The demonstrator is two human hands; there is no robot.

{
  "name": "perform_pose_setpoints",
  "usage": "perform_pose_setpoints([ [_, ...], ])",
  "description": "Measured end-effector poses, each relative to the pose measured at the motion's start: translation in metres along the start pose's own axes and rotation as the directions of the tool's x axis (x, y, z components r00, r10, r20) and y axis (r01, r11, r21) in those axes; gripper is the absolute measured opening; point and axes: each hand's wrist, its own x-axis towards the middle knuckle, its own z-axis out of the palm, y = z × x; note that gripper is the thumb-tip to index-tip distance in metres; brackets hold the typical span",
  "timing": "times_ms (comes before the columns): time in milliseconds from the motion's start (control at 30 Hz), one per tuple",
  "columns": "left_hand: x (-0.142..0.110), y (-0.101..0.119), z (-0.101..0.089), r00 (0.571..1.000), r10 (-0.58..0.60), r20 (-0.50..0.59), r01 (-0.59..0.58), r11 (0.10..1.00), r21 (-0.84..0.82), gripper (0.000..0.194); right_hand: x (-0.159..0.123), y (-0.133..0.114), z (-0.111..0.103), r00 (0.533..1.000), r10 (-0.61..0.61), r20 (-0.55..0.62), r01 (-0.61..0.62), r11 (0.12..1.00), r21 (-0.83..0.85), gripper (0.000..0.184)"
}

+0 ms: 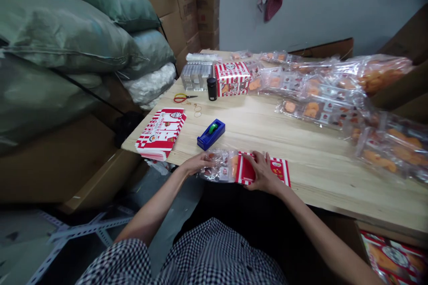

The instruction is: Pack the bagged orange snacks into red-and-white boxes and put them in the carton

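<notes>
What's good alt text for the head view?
The left hand holds a clear plastic pack at one end of a red-and-white cardboard box held by the right hand; a blue tape dispenser sits beyond them on the pale wooden table.

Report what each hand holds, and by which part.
Left hand: clear plastic packet with orange contents, by its left end. Right hand: red-and-white printed cardboard box, gripped across its upper face.

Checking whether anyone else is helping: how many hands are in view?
2: the left hand on the clear packet, the right hand on the red-and-white box.
</notes>
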Motion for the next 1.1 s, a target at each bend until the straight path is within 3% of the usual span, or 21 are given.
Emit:
perform_pose_setpoints([
  [133,0.006,-0.003,0.001,1.000,-0.013,-0.021,0.012,1.000,-0.026,0.041,-0.002,0.004,-0.004,1.000,0.005,-0.031,-0.004,1.000,0.019,0.121],
  [300,-0.001,0.009,-0.005,1.000,-0.008,-0.003,0.008,1.000,-0.004,0.047,-0.009,-0.003,-0.008,0.998,0.002,-0.070,0.001,0.999,0.038,0.116],
  [433,0.004,0.012,0.014,0.999,0.009,0.036,-0.010,0.999,0.041,0.051,-0.006,-0.022,-0.001,0.997,-0.050,-0.064,0.047,0.998,-0.040,0.119],
  [600,0.009,0.008,0.041,0.982,0.147,-0.121,-0.142,0.989,0.044,0.067,-0.004,-0.024,-0.006,0.984,0.015,-0.175,-0.029,0.997,-0.078,0.122],
  [733,-0.012,0.026,0.039,0.935,0.275,-0.222,-0.259,0.961,0.099,0.050,-0.009,-0.024,-0.020,0.971,0.070,-0.229,-0.085,0.995,-0.059,0.120],
  [867,-0.034,0.052,0.047,0.927,0.341,-0.155,-0.301,0.924,0.235,0.035,-0.010,-0.043,-0.030,0.955,0.081,-0.284,-0.101,0.993,-0.055,0.123],
  [967,-0.040,0.065,0.069,0.897,0.438,-0.054,-0.359,0.796,0.487,0.026,-0.009,-0.064,-0.036,0.929,0.070,-0.363,-0.082,0.996,-0.019,0.124],
  [1100,-0.036,0.079,0.100,0.822,0.560,0.100,-0.414,0.468,0.781,0.025,-0.011,-0.082,-0.041,0.884,0.095,-0.458,-0.074,0.995,0.062,0.124],
])
